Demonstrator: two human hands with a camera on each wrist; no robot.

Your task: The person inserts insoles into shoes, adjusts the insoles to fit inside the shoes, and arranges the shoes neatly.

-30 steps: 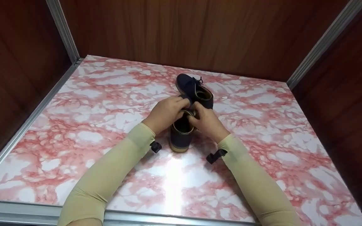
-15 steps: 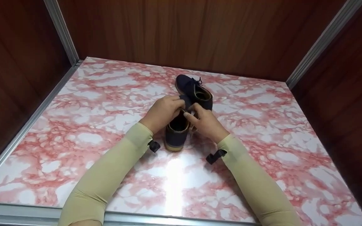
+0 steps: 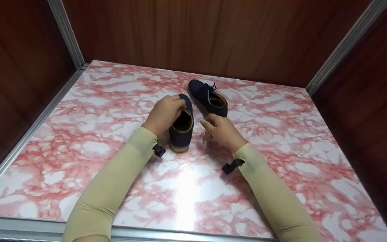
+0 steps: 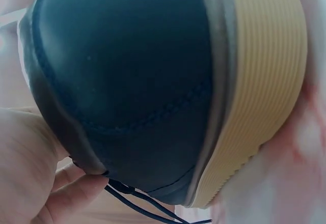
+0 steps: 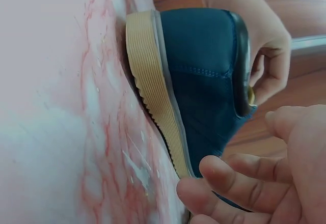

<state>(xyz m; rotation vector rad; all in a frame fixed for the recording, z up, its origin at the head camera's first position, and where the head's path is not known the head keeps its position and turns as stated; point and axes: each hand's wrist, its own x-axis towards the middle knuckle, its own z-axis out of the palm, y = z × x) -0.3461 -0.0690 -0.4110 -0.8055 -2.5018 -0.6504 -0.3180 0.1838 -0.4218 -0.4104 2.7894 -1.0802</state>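
A dark navy lace-up shoe (image 3: 180,139) with a tan ribbed sole stands heel toward me at the middle of the table. My left hand (image 3: 166,112) grips it at the front of its opening, thumb and fingers around the upper's edge. Close up in the left wrist view, the heel (image 4: 127,56) fills most of the frame, with dark laces hanging beyond the fingers. My right hand (image 3: 223,131) is just right of this shoe, fingers loosely bent and holding nothing. Beyond it lies the matching shoe (image 3: 198,90), laces tied, toe pointing to the back left.
The tabletop (image 3: 96,148) has a red and white marbled surface. Dark wood panels (image 3: 193,37) enclose it at the back and both sides, joined by metal corner posts (image 3: 67,33). A metal rail (image 3: 166,232) runs along the front edge.
The near shoe has moved left, away from the other shoe, with my left hand holding it. My right hand has let go of its opening and stays about where it was.
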